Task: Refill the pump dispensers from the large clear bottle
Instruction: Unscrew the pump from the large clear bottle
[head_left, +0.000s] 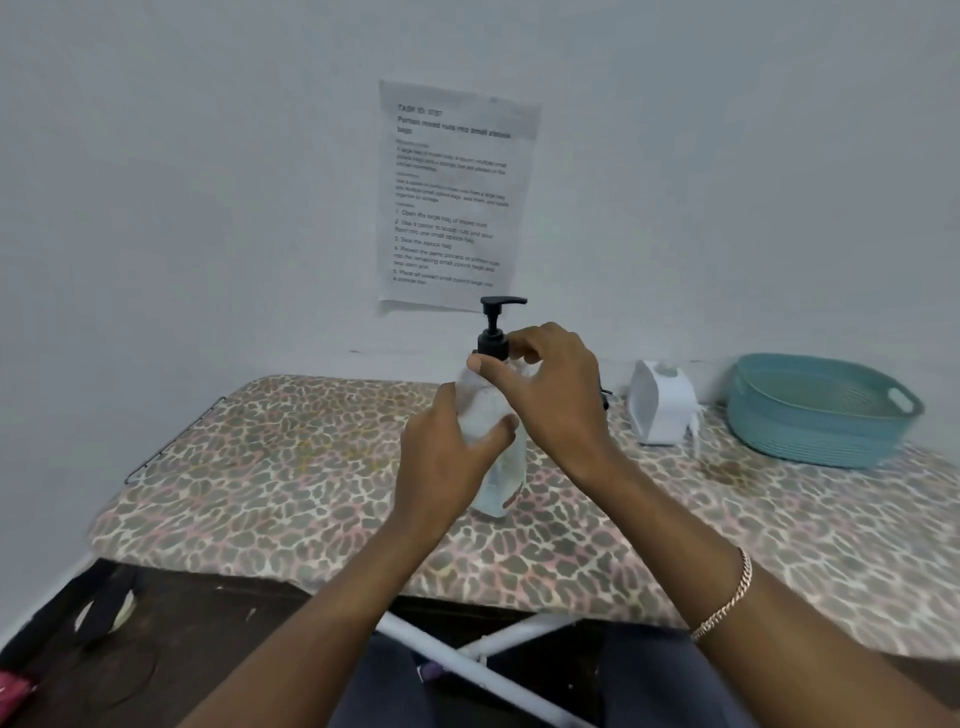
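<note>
we face a pale wall (208, 182) behind a board (260, 467) in a leopard-print cover, which runs across most of the view. a printed sheet (457, 197) is stuck to the wall above the board's middle; its small text is too blurred for us to read. at the board's far right sits a teal basket (810, 421) with a cut-out handle.

the left hand (447, 462) wraps fingers and thumb round the clear body of the dispenser (501, 478), gripping it at about mid-height. the right hand (556, 395) reaches in from the right and pinches the collar of the black pump (496, 327) between thumb and curled fingers. the dispenser stands with its base on the cover near the board's middle, below the sheet, leaning slightly. we cannot tell how full it is.

between dispenser and basket, touching neither, stands a white plastic thing (662, 402) we cannot identify. the pump sits on the dispenser's neck, nozzle pointing right. a chain bracelet (727, 597) circles the right wrist.
</note>
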